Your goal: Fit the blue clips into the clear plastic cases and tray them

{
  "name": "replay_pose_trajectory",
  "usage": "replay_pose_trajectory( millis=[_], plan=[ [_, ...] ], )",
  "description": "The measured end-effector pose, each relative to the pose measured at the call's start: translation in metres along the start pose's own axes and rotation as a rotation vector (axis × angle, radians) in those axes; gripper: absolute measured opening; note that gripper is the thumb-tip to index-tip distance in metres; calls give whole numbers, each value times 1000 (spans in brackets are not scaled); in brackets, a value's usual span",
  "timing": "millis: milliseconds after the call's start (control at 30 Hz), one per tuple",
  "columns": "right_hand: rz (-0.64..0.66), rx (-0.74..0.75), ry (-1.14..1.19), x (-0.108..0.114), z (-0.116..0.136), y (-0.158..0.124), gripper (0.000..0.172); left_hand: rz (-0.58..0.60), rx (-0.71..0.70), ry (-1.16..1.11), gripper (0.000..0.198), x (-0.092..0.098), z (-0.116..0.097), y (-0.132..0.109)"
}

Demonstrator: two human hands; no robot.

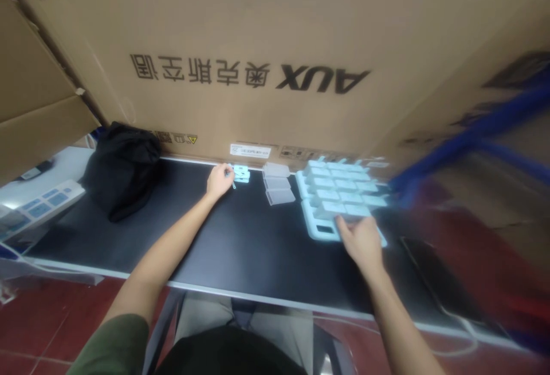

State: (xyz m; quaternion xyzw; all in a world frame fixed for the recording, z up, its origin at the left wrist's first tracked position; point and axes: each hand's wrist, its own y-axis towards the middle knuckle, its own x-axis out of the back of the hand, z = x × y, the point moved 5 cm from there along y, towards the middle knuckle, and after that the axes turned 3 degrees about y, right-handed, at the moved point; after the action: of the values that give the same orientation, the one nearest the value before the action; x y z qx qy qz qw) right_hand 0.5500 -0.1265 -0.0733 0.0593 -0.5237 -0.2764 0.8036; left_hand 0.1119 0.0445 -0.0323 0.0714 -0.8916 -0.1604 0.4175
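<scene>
While two bare hands are busy over a dark tabletop [249, 254], the right hand [363, 243] grasps the near edge of a pale blue tray [306, 211], which lies on the right, bearing rows of blocks [333, 209]. It looks stiff, light and smooth; that slotted edge seems the best hold, since the blocks' thin tabs could snap. Farther in, translucent pieces [279, 184], probably slippery, lie between the hands. Beyond, the left hand [219, 180] reaches small, light-looking blue pieces [242, 173]; whether it pinches one, I cannot tell. Behind stands a cardboard box [258, 19].
</scene>
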Motion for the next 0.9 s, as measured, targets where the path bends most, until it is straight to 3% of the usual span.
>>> replay_pose_trajectory(
  millis=[433,567,667,800,900],
  plan=[
    [-45,-38,-27,7,7,0,61,40,15,-96,28,-5,8,3],
    [-124,-36,58,14,15,-1,59,27,25,-119,29,-4,8,4],
    [-265,-30,129,35,24,-3,56,-1,36,-155,28,-2,9,5],
    [-484,-1,156,78,57,-16,51,-68,64,-227,21,-1,14,9],
    [-345,143,147,89,112,-17,49,-157,121,-279,18,0,23,14]
  ],
)
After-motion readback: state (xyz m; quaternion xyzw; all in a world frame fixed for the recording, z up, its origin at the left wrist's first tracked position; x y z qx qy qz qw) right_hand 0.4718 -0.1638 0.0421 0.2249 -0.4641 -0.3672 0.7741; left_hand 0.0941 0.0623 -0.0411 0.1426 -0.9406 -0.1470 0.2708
